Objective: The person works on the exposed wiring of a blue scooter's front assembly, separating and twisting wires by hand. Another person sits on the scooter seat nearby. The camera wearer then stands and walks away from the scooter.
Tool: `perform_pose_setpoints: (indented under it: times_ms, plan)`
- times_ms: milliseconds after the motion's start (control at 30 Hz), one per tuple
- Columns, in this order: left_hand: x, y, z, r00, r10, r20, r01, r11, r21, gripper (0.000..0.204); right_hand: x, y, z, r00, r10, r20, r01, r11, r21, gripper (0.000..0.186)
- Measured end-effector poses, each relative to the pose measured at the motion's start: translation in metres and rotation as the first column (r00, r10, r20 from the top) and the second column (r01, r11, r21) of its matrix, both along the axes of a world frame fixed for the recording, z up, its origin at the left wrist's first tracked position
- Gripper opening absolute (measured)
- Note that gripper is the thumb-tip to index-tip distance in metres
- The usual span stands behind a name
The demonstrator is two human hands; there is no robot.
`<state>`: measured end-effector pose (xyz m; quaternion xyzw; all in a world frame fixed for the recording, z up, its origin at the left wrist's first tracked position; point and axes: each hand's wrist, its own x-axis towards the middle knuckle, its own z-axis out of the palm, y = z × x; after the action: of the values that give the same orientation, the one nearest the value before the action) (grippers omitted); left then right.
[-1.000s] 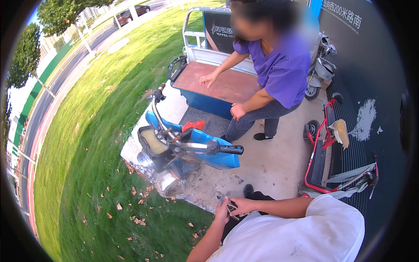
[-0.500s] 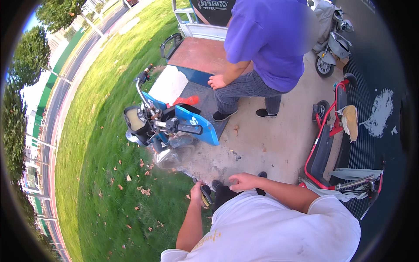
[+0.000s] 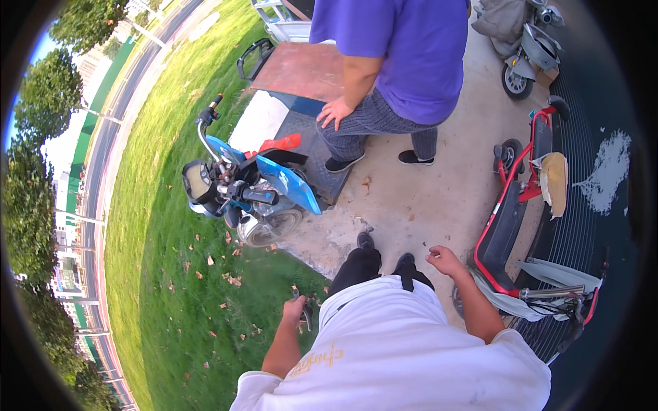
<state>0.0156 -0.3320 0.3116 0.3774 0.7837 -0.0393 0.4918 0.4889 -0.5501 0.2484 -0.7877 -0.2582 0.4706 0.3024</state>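
My left hand [image 3: 293, 310] hangs over the grass, closed around a dark hand tool [image 3: 306, 316] with two handle-like parts, which looks like pliers; its jaws are not clear. To the right, my right hand [image 3: 445, 260] is held out over the pavement beside the red scooter, its fingers curled together. Whether anything small is pinched in it, I cannot make out. Ahead on the left stands a blue cargo tricycle [image 3: 288, 185] with black handlebar grips and a reddish-brown seat box.
A person in a purple shirt [image 3: 425, 61] stands beside the tricycle, one foot on its floorboard and a hand on the knee. At right are a red scooter [image 3: 495, 236] with a torn, yellowish seat and a grey scooter [image 3: 538, 51]. Grass [image 3: 185, 274] borders the concrete [image 3: 391, 198].
My right hand has swung out to the right, away from my waist. The left hand has shifted slightly left and down with the tool. My feet show further forward on the concrete.
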Motion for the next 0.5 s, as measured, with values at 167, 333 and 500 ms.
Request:
perform_pose_setpoints:
  times_ms: [167,333,500]
  plan:
    - [0.044,0.042,-0.034,0.901,-0.435,0.007,0.435,0.901,-0.004,0.041,-0.001,0.014,-0.001,0.998,-0.038,-0.057,0.041,0.998,0.051,0.051]
    - [0.121,0.095,-0.081,0.702,-0.712,-0.006,0.712,0.702,0.012,0.042,0.02,0.025,0.021,0.997,-0.076,-0.012,0.075,0.997,-0.024,0.051]
    - [0.186,0.137,-0.108,0.733,-0.649,0.202,0.659,0.752,0.027,0.042,0.05,0.033,0.052,0.991,-0.076,0.111,0.098,0.973,-0.207,0.053]
